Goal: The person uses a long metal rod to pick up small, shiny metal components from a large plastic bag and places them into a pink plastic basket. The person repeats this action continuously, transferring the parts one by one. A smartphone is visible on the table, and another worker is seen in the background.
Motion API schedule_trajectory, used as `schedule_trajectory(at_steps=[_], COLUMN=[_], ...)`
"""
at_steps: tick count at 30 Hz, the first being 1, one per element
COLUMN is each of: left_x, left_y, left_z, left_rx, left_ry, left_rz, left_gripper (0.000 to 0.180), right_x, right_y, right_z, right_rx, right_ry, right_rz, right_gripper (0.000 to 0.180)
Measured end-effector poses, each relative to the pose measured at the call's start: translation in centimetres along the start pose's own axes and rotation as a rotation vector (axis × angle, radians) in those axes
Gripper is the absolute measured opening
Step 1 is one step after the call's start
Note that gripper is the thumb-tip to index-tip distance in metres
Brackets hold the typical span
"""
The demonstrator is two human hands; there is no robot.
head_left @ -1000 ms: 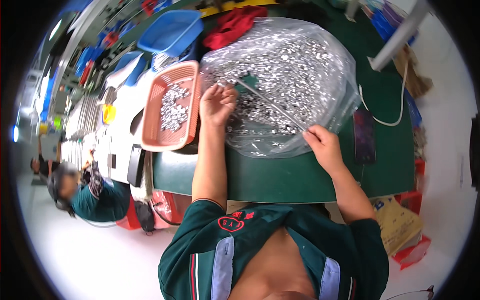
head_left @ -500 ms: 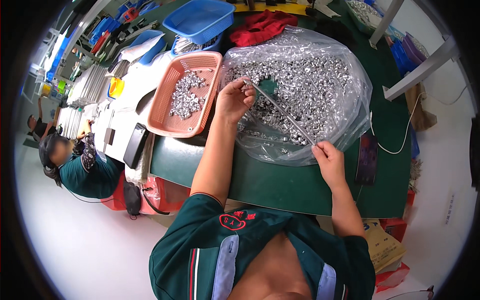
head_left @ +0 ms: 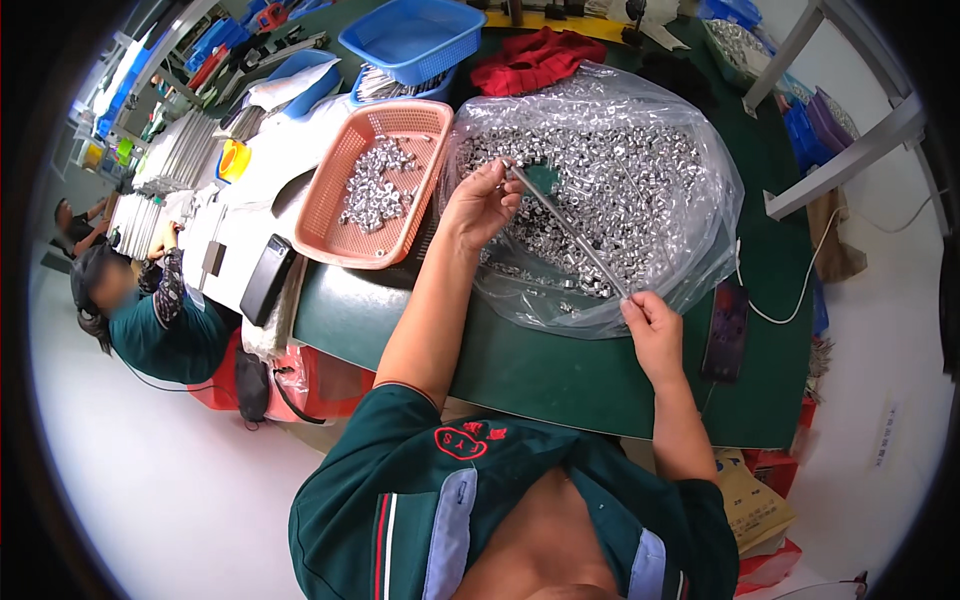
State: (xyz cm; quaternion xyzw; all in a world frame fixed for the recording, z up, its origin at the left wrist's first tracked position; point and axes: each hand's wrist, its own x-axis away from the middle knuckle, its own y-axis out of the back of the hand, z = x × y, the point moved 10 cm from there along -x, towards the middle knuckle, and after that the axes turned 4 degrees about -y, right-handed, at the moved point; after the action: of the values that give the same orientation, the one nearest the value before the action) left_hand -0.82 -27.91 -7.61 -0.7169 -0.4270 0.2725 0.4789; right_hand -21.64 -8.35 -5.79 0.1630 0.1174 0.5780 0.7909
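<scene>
My left hand (head_left: 480, 205) and right hand (head_left: 654, 328) are apart, closed on the far and near ends of one rod (head_left: 568, 232) above metal pieces (head_left: 625, 180).

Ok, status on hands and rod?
Left hand at far end of thin metal rod. Right hand pinching near end. Metal pieces and plastic bag underneath.

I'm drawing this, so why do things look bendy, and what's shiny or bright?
Head view: the fisheye lens makes the green table look curved; head view: light glints off the metal pieces and clear plastic bag; head view: the pale floor looks very bright.
</scene>
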Motion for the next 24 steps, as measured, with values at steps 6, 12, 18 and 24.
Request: schedule_trajectory(at_steps=[6, 12, 18, 24], left_x=[-0.1, 0.1, 0.0, 0.8], left_y=[0.5, 0.3, 0.0, -0.5], left_z=[0.1, 0.2, 0.4, -0.7], left_rx=[-0.034, -0.041, -0.088, -0.309], left_ry=[-0.016, 0.008, -0.013, -0.092], left_rz=[-0.012, -0.055, -0.007, -0.164], left_gripper=[0.016, 0.023, 0.020, 0.011], right_x=[0.0, 0.0, 0.0, 0.3], right_y=[-0.3, -0.1, -0.1, 0.2], right_z=[-0.8, -0.4, -0.4, 0.1], right_rx=[-0.013, -0.013, 0.010, 0.057], right_ry=[-0.011, -0.004, -0.009, 0.033], right_rz=[0.019, 0.005, -0.008, -0.050], right_gripper=[0.013, 0.014, 0.014, 0.014])
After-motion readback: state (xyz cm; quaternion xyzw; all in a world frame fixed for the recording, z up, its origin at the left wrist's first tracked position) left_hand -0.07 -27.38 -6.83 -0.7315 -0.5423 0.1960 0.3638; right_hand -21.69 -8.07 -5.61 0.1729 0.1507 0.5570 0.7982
